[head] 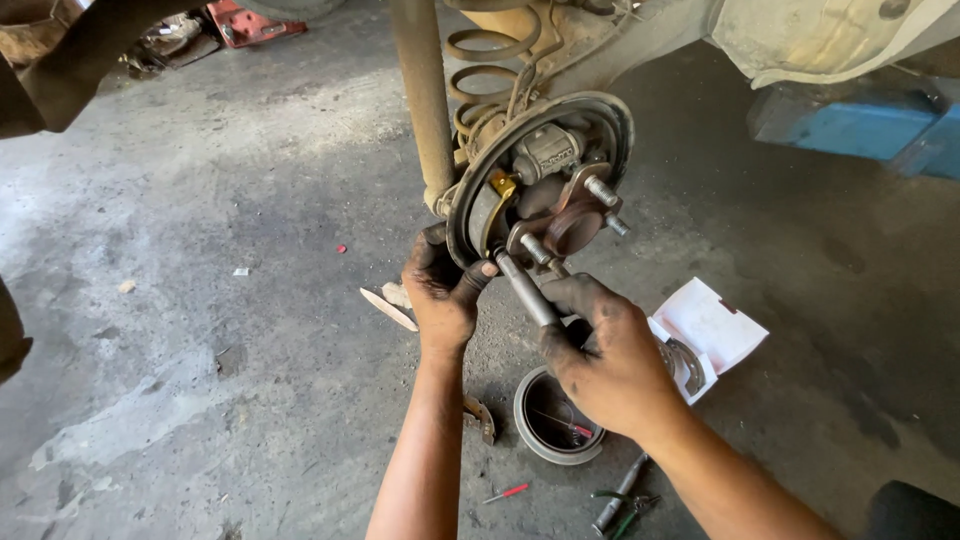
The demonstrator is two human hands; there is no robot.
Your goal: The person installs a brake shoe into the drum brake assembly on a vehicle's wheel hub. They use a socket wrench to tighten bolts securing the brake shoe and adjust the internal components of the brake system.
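The left hand (441, 295) curls its greasy fingers around the lower rim of the round brake backing plate (610, 118), thumb pressed to the plate's front edge, so it is clamped on that rim. The right hand (605, 355) is closed around the handle end of a long metal tool (524, 287), whose shaft slants up and left until its tip meets the bottom of the brake assembly, just beside the left thumb. On the plate sit the rusty wheel hub (572, 222) with its threaded studs pointing out toward the camera, and a grey wheel cylinder (547, 150) above it; a coil spring (487, 62) and a tan shock absorber tube (425, 100) rise behind, touching nothing the hands hold. The plate hangs above the concrete floor (220, 250), which lies wide and bare to the left, giving the left arm free room on that side. To the right the room is tighter: a brake drum (530, 420) lies open side up right below the right wrist, an open white cardboard box (712, 325) sits just beside that hand, and pliers (622, 495) and a small red screwdriver (508, 492) lie near the floor's near edge between the forearms.
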